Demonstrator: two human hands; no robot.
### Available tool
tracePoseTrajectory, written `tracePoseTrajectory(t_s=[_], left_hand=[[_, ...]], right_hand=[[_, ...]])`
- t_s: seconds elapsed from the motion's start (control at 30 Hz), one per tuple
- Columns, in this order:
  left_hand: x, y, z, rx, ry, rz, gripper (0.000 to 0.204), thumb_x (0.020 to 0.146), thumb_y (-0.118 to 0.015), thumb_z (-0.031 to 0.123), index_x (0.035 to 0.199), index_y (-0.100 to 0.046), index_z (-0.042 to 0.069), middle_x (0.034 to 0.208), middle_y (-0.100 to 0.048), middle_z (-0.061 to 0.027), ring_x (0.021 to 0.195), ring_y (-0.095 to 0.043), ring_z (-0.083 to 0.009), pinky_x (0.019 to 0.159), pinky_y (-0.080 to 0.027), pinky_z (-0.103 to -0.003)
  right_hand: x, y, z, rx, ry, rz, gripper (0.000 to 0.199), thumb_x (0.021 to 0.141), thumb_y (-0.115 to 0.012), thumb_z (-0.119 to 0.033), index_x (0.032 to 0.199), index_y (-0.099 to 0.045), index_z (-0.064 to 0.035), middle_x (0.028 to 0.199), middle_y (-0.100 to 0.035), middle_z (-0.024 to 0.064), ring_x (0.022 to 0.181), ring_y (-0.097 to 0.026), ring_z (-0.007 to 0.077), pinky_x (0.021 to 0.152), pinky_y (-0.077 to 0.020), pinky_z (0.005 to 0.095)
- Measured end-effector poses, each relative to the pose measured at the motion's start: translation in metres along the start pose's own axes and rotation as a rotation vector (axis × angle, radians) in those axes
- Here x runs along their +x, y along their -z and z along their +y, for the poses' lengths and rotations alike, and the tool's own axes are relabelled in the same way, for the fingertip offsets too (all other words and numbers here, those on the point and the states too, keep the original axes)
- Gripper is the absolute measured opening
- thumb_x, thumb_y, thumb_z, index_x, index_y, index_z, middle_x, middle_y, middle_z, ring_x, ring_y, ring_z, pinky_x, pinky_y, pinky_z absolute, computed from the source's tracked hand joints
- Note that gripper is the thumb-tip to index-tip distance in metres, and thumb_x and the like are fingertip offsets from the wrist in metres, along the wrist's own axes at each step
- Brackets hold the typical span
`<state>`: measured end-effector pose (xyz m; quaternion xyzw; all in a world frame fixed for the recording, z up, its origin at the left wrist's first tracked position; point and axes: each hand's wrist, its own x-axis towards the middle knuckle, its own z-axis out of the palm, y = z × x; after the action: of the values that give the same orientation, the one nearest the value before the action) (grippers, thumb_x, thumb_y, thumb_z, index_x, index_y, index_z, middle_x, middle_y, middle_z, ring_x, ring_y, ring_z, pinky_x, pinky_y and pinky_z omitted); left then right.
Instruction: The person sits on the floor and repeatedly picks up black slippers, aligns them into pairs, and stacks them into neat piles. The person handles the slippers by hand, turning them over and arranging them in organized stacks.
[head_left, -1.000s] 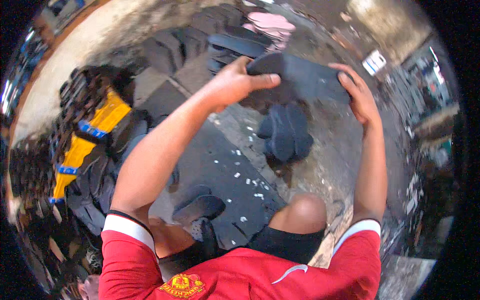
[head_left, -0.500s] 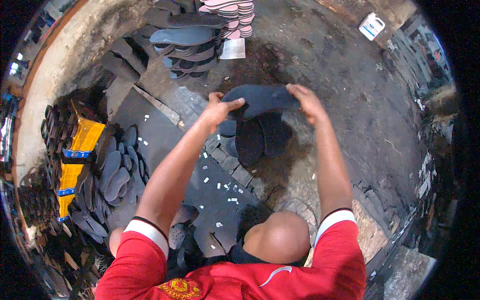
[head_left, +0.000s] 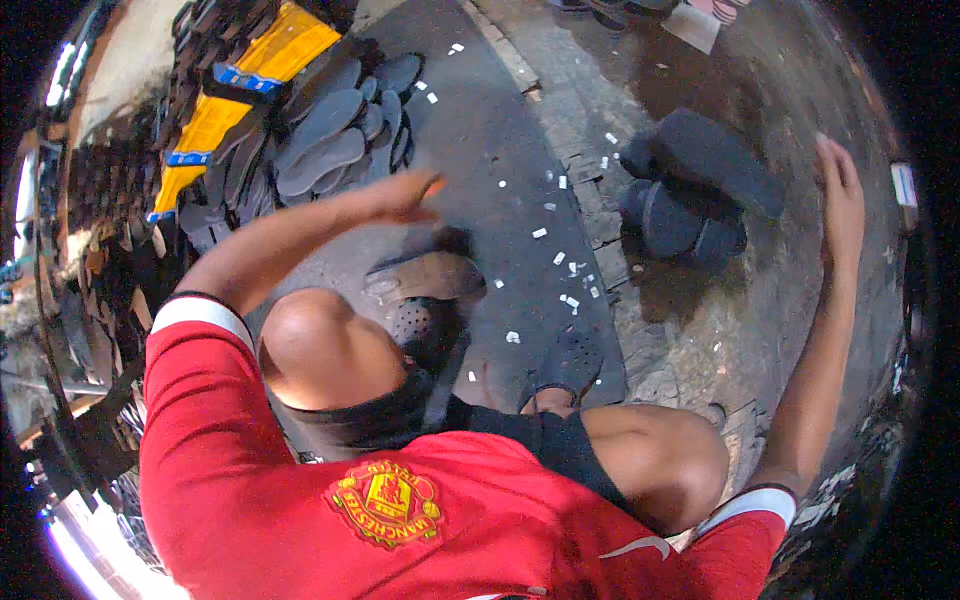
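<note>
A loose pile of dark foam shoe soles (head_left: 712, 160) lies on the floor ahead and to the right, one large sole across the top. Just right of this pile, my right hand (head_left: 842, 195) is raised with its fingers stretched out, holding nothing. My left hand (head_left: 408, 196) hovers above the dark mat at the left, near a heap of grey soles (head_left: 325, 145). Motion smears its fingers, and I cannot make out anything in them.
Small white scraps (head_left: 568, 268) are scattered over the dark mat (head_left: 480, 130). A yellow and blue strip of packaging (head_left: 232, 105) stands by stacked soles at the left. A pale sheet (head_left: 692, 27) lies at the far right. My knees are close below.
Both hands have let go of the dark sole, which now rests on the pile. My left hand has swung left toward the grey soles. The whole view has turned left.
</note>
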<state>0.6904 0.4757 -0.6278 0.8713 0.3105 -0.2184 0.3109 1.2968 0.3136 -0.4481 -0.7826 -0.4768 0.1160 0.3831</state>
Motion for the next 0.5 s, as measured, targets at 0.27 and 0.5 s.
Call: tracePoseTrajectory(t_s=[0.27,0.5], left_hand=[[-0.107,-0.120,0.027,-0.241,0.381,0.162,0.103,0.062,-0.097,0.037,0.143,-0.042,0.003,0.130,-0.058,-0.0296,0.133,-0.046,-0.0493,0.106,-0.040,-0.056],[-0.105,-0.113,-0.003,-0.619,0.220,0.336,0.104,0.075,-0.090,0.030,0.151,-0.027,-0.002,0.138,-0.053,-0.0298,0.125,-0.055,-0.0419,0.107,-0.044,-0.045]], right_hand=[[-0.100,-0.187,-0.183,-0.206,0.336,-0.877,0.043,0.091,-0.075,-0.034,0.120,-0.067,-0.0033,0.118,-0.069,0.0160,0.110,-0.067,0.0278,0.094,-0.0529,0.0386],[-0.242,-0.337,-0.185,-0.212,-0.019,-1.577,0.084,0.080,-0.070,-0.075,0.122,-0.070,-0.0022,0.116,-0.074,0.0165,0.104,-0.070,0.0309,0.098,-0.0516,0.0416]])
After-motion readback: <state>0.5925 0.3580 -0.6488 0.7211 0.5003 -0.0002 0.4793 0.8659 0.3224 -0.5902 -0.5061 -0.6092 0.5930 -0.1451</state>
